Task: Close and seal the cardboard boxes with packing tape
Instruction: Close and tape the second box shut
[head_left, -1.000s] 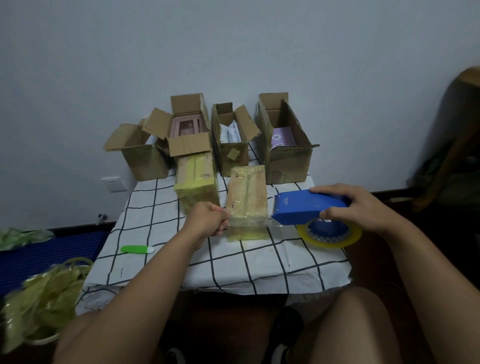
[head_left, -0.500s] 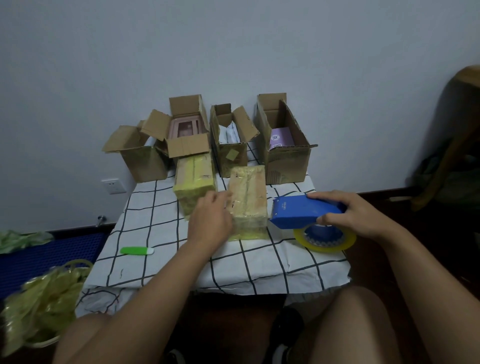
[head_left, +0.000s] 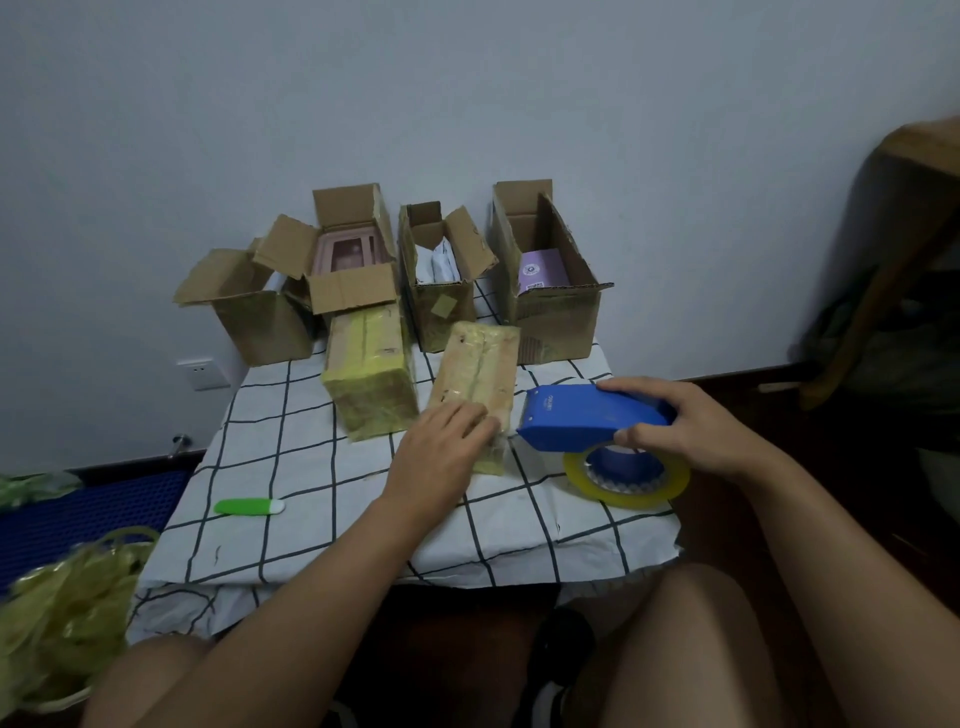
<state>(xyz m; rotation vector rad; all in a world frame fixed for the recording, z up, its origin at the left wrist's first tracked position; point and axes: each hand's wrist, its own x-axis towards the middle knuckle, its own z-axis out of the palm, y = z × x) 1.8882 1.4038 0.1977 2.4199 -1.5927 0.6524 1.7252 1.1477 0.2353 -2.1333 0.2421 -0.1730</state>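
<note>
A taped cardboard box (head_left: 480, 364) lies in the middle of the checked table (head_left: 291, 467), its near end tilted left. My left hand (head_left: 441, 452) lies flat on that near end with straight fingers. My right hand (head_left: 685, 431) grips a blue tape dispenser (head_left: 582, 415) just right of the box, its yellowish tape roll (head_left: 626, 475) hanging below. A second taped box (head_left: 369, 371) lies to the left. Several open cardboard boxes stand along the wall: one at far left (head_left: 254, 312), one with a pink item (head_left: 348, 260), one narrow (head_left: 441, 270), one with a purple item (head_left: 550, 275).
A green utility knife (head_left: 248, 506) lies on the table's left side. A heap of crumpled yellow tape (head_left: 62, 613) sits at lower left on the floor. A wooden chair (head_left: 914, 249) stands at right. My knees are below the table's front edge.
My left hand went from a fist beside the box to lying flat on its near end. The box has swung, its near end now angled left. The dispenser stayed almost in place.
</note>
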